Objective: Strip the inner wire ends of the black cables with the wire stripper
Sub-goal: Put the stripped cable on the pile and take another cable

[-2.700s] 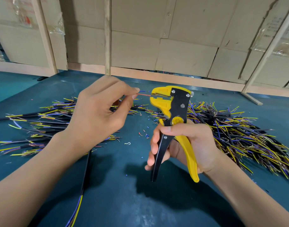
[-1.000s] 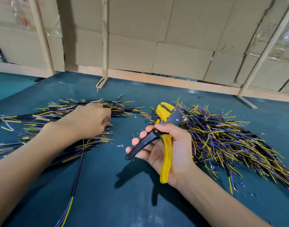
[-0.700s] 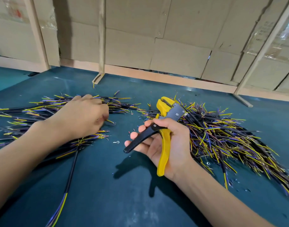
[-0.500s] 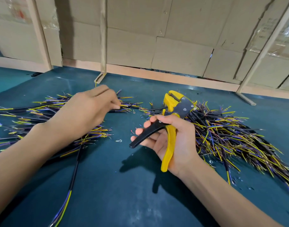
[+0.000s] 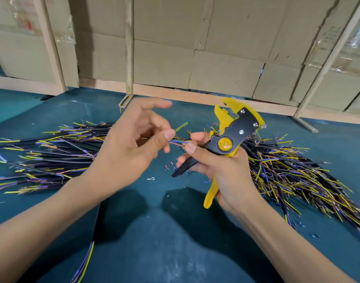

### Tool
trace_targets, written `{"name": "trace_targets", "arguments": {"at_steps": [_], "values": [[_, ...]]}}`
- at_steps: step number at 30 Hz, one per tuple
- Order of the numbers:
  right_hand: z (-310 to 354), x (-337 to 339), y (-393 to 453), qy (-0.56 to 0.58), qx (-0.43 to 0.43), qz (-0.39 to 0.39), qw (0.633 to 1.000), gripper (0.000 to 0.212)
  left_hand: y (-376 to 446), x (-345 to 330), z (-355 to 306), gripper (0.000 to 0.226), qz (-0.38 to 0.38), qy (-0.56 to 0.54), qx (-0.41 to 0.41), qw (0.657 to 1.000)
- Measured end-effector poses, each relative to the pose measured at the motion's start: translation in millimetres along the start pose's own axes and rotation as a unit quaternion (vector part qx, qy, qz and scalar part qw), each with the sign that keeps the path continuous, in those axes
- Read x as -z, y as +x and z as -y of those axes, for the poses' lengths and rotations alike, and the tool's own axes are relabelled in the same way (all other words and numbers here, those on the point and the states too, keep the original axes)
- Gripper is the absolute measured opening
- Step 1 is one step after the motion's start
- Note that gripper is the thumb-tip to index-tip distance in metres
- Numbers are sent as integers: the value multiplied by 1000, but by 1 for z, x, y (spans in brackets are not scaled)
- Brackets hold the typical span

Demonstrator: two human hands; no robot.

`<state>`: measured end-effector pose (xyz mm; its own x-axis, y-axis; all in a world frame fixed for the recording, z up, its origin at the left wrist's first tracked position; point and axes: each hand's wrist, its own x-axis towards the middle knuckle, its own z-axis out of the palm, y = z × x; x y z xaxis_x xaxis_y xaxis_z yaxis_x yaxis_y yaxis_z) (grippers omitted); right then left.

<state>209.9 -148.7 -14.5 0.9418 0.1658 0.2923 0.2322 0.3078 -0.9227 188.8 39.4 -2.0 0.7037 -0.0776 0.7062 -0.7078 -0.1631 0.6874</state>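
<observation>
- Left cable pile point(image 5: 52, 154): black cables with yellow, blue and pink inner wires, lying on the teal mat point(image 5: 175, 252) at 9 o'clock.
- One black cable point(image 5: 93, 225) runs under the left forearm toward 7 o'clock; its coloured wires show at the bottom edge.
- Left hand point(image 5: 130, 148): raised over the mat at centre, thumb and curled fingers pinching the inner wires point(image 5: 178, 142); index finger extended and free. A yellow-green wire end sticks up toward 1 o'clock.
- Right hand point(image 5: 222, 166): wrapped round the handles of the yellow-and-black wire stripper point(image 5: 232, 137), head up; thumb and fingertip touch the same wires.
- Right cable pile point(image 5: 297, 172): at 3 o'clock, behind the right hand.
- Insulation scraps point(image 5: 168, 165) lie on the mat between the hands.
</observation>
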Motion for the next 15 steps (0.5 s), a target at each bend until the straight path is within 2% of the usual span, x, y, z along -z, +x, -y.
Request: {"name": "trace_targets", "arguments": {"at_steps": [2,6,8,12,14,15], "values": [[0,-2,0,-6,-3,-8,1000,24,2,-4,-3,36,-32,-57,48,997],[-1,-3,0,-13,9,-37,999,24,5,0,2,48,-5,-25,137,990],[-2,-3,1,-29,7,-47,998,22,5,0,4,49,-24,-59,162,985],[-7,-6,-3,-50,-4,-19,999,11,6,-1,8,51,-69,-123,156,978],[-4,-6,-4,-15,-48,18,999,6,8,1,7,49,-94,-124,129,979],[-3,-5,-4,2,-86,47,995,12,10,4,6,47,-111,-120,114,980]]}}
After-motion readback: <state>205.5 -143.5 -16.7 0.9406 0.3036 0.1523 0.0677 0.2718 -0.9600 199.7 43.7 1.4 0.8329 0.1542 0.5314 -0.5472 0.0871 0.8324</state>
